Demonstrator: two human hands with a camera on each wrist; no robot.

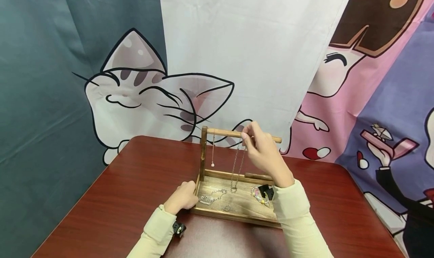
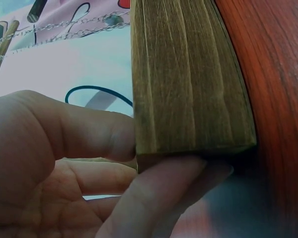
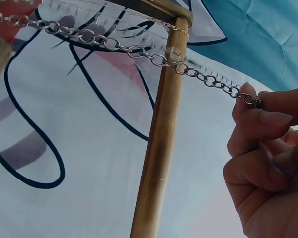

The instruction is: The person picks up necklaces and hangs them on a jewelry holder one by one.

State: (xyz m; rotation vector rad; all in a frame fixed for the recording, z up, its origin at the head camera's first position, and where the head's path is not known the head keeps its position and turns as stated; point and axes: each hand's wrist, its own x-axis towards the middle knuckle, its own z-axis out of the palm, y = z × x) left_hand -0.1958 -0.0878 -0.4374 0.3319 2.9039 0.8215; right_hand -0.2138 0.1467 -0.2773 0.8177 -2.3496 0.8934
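My left hand (image 1: 183,196) grips the near left corner of a wooden jewelry stand (image 1: 237,217). In the left wrist view, thumb and fingers pinch the end of its wooden edge (image 2: 188,99). My right hand (image 1: 264,152) is up at the stand's crossbar (image 1: 223,132). Between thumb and index finger it pinches one end of a silver chain necklace (image 3: 134,49), which passes over the bar. The rest of this necklace hangs down in a loop toward the tray floor. A thin necklace with a small pearl-like pendant (image 1: 213,164) hangs at the bar's left end.
Inside the tray lie a silver chain (image 1: 207,200), a colourful beaded piece (image 1: 261,199) and a black item (image 1: 266,192). A post (image 1: 203,152) holds up the bar's left end. The stand rests on a reddish-brown table (image 1: 145,167) before a cartoon-printed curtain (image 1: 254,54).
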